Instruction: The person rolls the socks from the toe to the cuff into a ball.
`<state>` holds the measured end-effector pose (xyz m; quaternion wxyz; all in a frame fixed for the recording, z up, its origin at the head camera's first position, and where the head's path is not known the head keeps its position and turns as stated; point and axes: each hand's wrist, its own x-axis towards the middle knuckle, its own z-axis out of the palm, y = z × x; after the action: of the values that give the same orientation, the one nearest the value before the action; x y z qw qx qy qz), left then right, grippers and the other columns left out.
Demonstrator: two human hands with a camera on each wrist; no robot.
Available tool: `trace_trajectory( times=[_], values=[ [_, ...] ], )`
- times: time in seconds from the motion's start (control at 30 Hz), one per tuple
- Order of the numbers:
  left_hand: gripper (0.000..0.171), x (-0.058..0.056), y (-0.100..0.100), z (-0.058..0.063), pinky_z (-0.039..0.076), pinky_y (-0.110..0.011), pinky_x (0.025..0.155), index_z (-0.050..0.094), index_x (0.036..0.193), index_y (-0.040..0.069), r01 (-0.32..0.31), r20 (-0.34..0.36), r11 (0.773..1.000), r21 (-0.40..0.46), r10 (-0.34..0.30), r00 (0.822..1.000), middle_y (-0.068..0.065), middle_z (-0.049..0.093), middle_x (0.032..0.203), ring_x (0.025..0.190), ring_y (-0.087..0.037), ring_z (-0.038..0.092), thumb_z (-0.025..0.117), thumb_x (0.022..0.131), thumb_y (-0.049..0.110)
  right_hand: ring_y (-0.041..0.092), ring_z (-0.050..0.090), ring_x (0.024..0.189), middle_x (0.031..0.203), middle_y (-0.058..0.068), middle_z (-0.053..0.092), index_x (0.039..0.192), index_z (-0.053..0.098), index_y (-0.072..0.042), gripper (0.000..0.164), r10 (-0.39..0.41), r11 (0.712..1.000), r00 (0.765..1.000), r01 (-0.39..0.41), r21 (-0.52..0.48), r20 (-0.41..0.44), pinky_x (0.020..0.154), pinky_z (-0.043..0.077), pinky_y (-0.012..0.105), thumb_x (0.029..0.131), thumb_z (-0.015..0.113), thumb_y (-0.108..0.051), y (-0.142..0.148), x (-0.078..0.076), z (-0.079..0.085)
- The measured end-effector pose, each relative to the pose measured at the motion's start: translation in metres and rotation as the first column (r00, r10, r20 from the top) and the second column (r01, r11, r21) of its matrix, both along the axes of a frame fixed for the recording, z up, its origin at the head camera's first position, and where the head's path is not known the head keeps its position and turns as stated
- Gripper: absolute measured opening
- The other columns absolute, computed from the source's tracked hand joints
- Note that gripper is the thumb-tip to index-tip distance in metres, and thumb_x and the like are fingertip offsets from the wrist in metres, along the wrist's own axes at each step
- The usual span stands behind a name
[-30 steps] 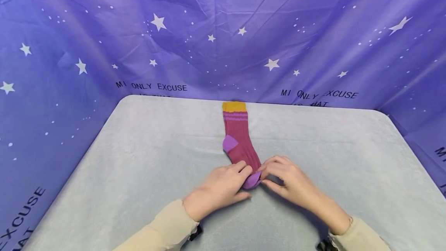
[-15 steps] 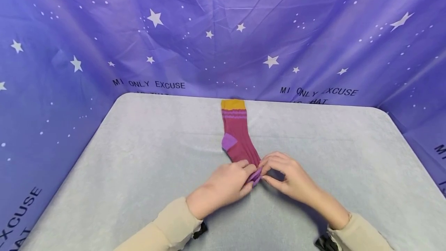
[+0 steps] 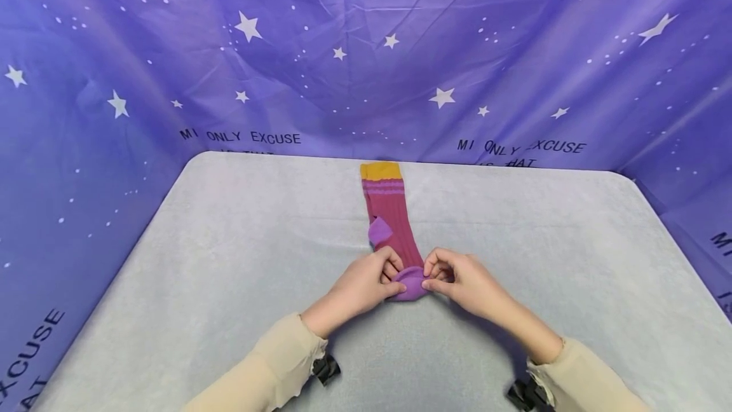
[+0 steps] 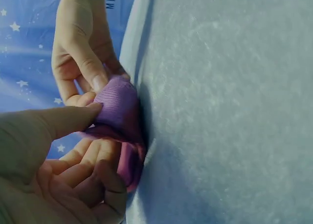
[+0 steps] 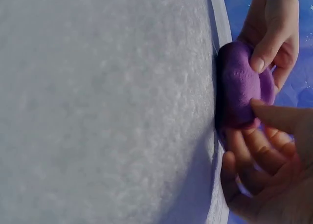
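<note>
A maroon sock (image 3: 394,221) with a yellow cuff, purple stripes and a purple heel lies lengthwise on the table, cuff at the far edge. Its purple toe (image 3: 410,290) is folded up and back toward the leg. My left hand (image 3: 360,281) pinches the left side of the toe, thumb on top and fingers behind. On the other side my right hand (image 3: 471,281) pinches the right corner between thumb and fingers. In the left wrist view the toe (image 4: 117,104) bulges between both thumbs; the right wrist view shows the rounded toe (image 5: 239,84) close up.
A pale grey cloth covers the table (image 3: 257,240), whose far edge meets a purple star-printed curtain (image 3: 320,49). The curtain also runs along both sides. Black straps show under both beige sleeves (image 3: 274,361).
My left hand has shifted from lying over the toe to pinching its left side. The toe has been lifted and folded back, and the heel has bunched up slightly.
</note>
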<state>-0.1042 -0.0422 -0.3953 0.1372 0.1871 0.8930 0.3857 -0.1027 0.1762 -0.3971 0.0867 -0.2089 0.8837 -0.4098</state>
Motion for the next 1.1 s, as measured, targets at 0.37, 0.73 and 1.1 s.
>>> trace_trajectory(
  times=[0.37,0.73,1.1],
  values=[
    [0.014,0.006,0.002,0.0,0.049,-0.025,0.069,0.065,0.085,0.024,0.023,-0.481,0.881,-0.472,-0.28,0.831,0.007,0.055,0.086,0.078,-0.011,0.054,0.078,0.084,0.031,0.005,0.051,0.071,0.08,-0.007,0.055,0.078,0.06,-0.018,0.023,0.074,0.958,0.97,-0.005,0.286,-0.233,0.063,0.045,0.022,0.077,0.082,-0.008,-0.013,-0.003,0.0],
    [0.023,-0.005,0.005,0.009,0.051,-0.033,0.075,0.067,0.098,0.022,0.025,-0.484,0.837,-0.547,-0.34,0.806,0.006,0.07,0.096,0.088,-0.014,0.062,0.077,0.081,0.034,0.014,0.058,0.086,0.093,-0.004,0.059,0.087,0.063,-0.017,0.03,0.241,0.9,0.899,-0.066,0.43,-0.365,0.077,0.053,0.035,0.07,0.087,-0.021,-0.015,-0.01,0.006],
    [0.017,-0.036,-0.028,0.13,0.055,-0.031,0.075,0.068,0.107,0.009,0.088,-0.323,0.916,0.392,0.048,0.945,-0.005,0.072,0.094,0.077,-0.019,0.069,0.071,0.09,0.01,0.007,0.065,0.088,0.094,-0.004,0.073,0.1,0.069,0.001,0.018,-0.117,0.942,0.914,-0.022,-0.334,-0.39,0.087,0.052,0.019,0.083,0.072,0.007,-0.018,-0.03,0.12]
  ],
)
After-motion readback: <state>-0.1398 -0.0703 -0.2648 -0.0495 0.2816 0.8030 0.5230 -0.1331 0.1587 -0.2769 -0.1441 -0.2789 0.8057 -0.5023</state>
